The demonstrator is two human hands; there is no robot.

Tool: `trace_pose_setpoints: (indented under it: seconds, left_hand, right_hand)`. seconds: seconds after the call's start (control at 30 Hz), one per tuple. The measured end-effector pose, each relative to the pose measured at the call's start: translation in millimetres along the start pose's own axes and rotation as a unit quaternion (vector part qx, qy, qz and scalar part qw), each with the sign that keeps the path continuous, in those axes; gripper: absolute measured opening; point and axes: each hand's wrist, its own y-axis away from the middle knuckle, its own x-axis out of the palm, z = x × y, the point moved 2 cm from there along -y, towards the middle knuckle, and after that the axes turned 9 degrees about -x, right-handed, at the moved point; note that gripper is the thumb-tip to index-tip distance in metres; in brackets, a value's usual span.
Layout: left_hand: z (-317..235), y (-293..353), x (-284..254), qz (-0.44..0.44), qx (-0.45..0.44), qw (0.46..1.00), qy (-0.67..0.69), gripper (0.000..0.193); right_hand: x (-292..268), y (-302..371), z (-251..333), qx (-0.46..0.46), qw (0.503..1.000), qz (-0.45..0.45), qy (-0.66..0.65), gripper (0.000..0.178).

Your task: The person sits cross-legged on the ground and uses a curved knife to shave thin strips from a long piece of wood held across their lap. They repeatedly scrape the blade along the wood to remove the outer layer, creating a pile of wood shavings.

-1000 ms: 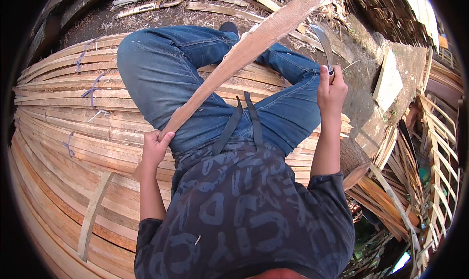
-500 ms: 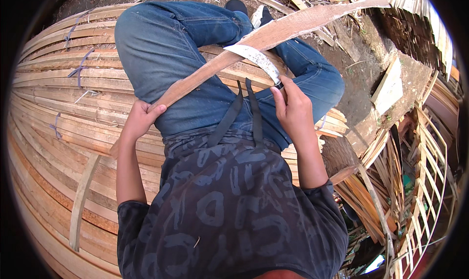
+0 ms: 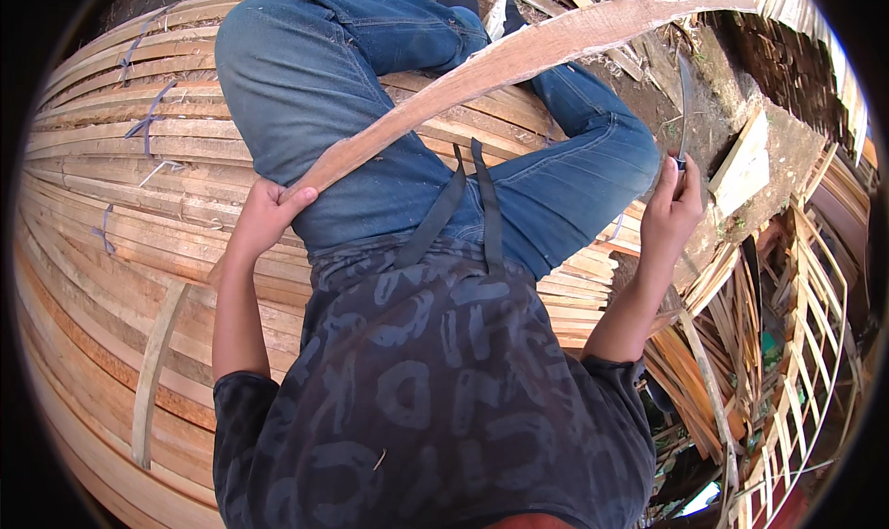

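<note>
My left hand point(image 3: 267, 216) is closed on the narrow near end of a long, shaped wooden board point(image 3: 482, 69). The board slants up to the right across my thighs, widening in the middle and tapering toward its far end. Out past my right knee, my right hand point(image 3: 673, 209) grips the dark handle of a curved knife point(image 3: 686, 107). Its blade points up and away, seen nearly edge-on and apart from the board. Most of the handle is hidden in my fingers.
Bundles of wooden strips point(image 3: 111, 163) tied with purple cord lie under and left of my legs. A loose slat point(image 3: 157, 371) rests across them. At the right are a pale wood block point(image 3: 743, 166), a woven lattice point(image 3: 801, 344) and stacked thin strips point(image 3: 687, 395).
My right hand has swung the knife off the board, out to the right. The board has shifted slightly, its far end moving right. My left hand keeps its hold.
</note>
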Motion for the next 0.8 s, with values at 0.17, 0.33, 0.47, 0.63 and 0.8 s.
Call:
trace_pose_setpoints:
  seconds: [0.17, 0.33, 0.47, 0.63, 0.8]
  left_hand:
    - [-10, 3, -2, 0.019, -0.01, 1.0, 0.017, 0.056]
    - [-4, 1, -1, 0.0, -0.033, 0.999, 0.01, 0.056]
    - [-10, 2, 1, 0.011, -0.026, 0.999, 0.029, 0.056]
    - [-4, -2, 5, 0.012, -0.009, 0.999, 0.047, 0.058]
    - [-1, -6, 5, 0.024, -0.023, 0.998, 0.055, 0.059]
  right_hand:
    - [46, 45, 79, -0.097, 0.974, 0.16, -0.126, 0.025]
    - [83, 68, 98, -0.151, 0.954, 0.217, -0.142, 0.027]
    - [91, 63, 95, -0.186, 0.957, 0.201, -0.1, 0.027]
    - [89, 53, 85, -0.216, 0.958, 0.182, -0.039, 0.026]
    - [87, 41, 75, -0.219, 0.966, 0.139, -0.002, 0.026]
